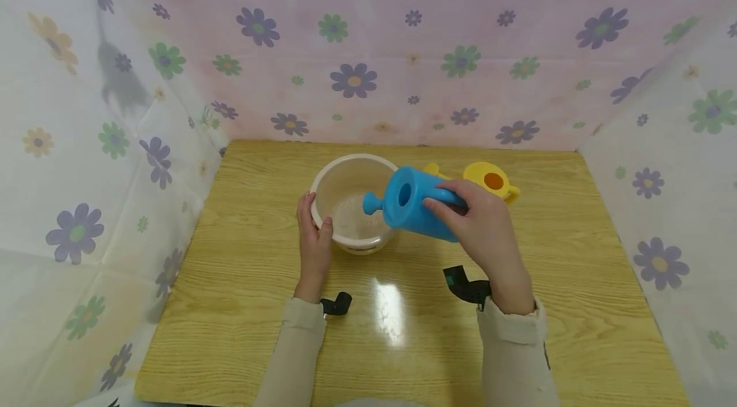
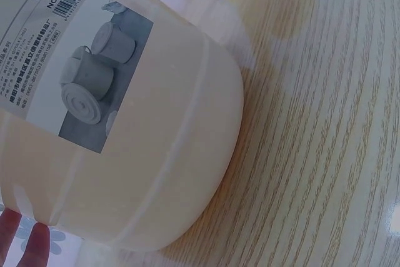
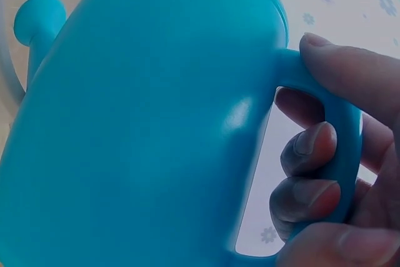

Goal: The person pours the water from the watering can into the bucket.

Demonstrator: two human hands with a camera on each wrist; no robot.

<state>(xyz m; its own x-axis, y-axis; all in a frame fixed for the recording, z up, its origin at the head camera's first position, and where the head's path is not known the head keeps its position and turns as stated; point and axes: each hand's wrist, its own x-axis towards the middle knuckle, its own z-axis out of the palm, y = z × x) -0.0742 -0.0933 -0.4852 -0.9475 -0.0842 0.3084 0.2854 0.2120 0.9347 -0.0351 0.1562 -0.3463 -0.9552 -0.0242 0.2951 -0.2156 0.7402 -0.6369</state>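
A cream plastic bucket (image 1: 361,243) stands upright on the wooden table, a printed label (image 2: 103,67) on its side in the left wrist view. My left hand (image 1: 315,247) holds its rim at the left, and only some fingertips (image 2: 34,245) appear in the left wrist view. With my right hand (image 1: 486,221) I grip the handle of a blue watering can (image 1: 423,228). The can is tilted to the left, its sprinkler head (image 1: 372,203) over the bucket's opening. In the right wrist view, curled fingers (image 3: 309,148) pass through the handle loop. No water stream is visible.
A yellow watering can (image 1: 482,170) stands behind the blue one, partly hidden by it. The wooden table (image 1: 242,330) is bordered by flower-patterned cloth (image 1: 397,29) at the back and both sides. Black mounts (image 1: 467,285) are worn at both wrists.
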